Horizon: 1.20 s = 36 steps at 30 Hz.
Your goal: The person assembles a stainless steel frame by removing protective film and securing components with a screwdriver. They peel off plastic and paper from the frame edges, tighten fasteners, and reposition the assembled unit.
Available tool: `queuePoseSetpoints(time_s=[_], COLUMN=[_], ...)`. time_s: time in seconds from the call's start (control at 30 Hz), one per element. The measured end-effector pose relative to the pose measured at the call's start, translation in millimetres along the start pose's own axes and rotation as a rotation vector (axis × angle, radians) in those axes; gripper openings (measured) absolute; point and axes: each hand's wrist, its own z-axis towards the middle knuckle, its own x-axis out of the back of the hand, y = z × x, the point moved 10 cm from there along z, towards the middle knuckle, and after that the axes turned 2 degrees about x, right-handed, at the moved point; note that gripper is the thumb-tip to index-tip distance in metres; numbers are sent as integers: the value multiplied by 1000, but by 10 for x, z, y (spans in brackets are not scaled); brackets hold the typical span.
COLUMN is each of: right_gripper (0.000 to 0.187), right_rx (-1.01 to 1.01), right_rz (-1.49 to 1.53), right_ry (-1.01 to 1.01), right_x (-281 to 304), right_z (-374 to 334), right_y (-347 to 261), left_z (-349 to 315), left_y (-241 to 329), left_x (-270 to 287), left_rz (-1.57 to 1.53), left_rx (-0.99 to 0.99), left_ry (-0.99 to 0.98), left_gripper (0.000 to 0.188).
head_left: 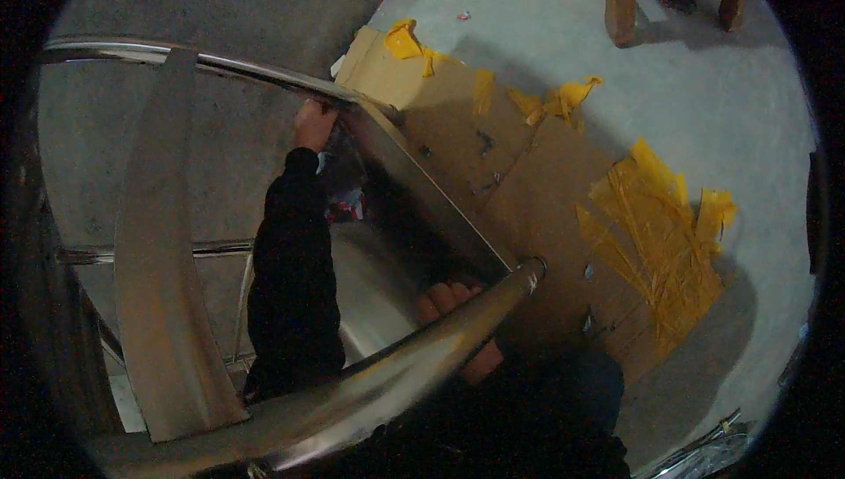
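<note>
Panel (396, 171): here, spanning 2 shiny tubes (264, 73), beside cardboard (546, 184).
Left hand (315, 125): fingers curled at the far end; what they grasp, can't tell.
Right hand (447, 299): fingers bent behind the near tube, hold unclear.
Both ends: best steadied together, fingertips off thin edges.

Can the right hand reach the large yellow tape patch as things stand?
Probably not directly: the polished metal tube crosses over the right hand, and the metal panel stands between that hand and the yellow tape patch.

Likely a workshop: grey floor (739, 127), taped cardboard (541, 188), metal frame (405, 356).
</note>
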Motion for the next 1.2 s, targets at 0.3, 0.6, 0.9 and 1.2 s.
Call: queuePoseSetpoints(time_s=[0.3, 0.6, 0.9, 1.2], right_gripper=[45, 41, 38, 35], right_rx=[325, 475, 441, 469], right_rz=[-727, -736, -655, -624], right_ry=[-220, -243, -183, -187], right_x=[-450, -353, -335, -355], right_z=[-112, -160, -121, -109], right_y=[-365, -400, -397, -346], left_z=[32, -212, -101, 72], left_y=[-75, -180, -101, -56], left_x=[-64, 51, 151, 140], left_rz=[49, -856, -399, 88], left_rx=[21, 369, 319, 97], left_ry=[-9, -122, -58, 115], left_gripper=[37, 25, 30, 28])
